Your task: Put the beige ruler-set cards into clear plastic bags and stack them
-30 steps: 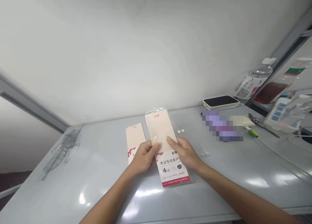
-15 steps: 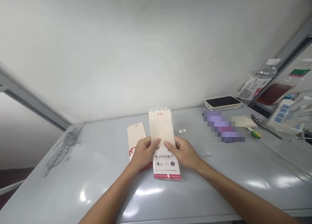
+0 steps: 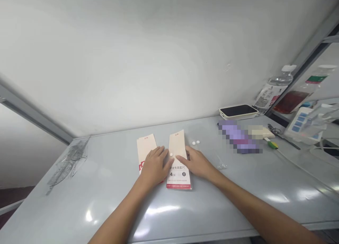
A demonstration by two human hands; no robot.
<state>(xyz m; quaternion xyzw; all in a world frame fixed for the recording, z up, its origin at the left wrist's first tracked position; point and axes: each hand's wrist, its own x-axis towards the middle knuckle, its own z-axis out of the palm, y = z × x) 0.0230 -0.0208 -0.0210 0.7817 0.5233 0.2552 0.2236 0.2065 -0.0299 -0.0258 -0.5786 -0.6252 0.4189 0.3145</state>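
a head-height view looking down on a pale grey table (image 3: 79,187) set against a white wall. at the centre of the frame a clear packet (image 3: 178,145) with a cream card and red print lies flat on the table, long side running away from the viewer. the left hand (image 3: 155,164) rests palm down, fingers stretched out and close together, fingertips on the packet's left edge. it also covers the lower part of a second cream card (image 3: 146,146) lying just beside the packet, on its left. the right hand (image 3: 197,163) lies flat too, fingers extended onto the packet's right edge. neither hand grips anything. a small white disc (image 3: 171,154) sits on the packet by the left fingertips. two more white discs (image 3: 196,142) lie just right of it. a phone (image 3: 238,111) and a water bottle (image 3: 272,88) stand at the right of the frame.
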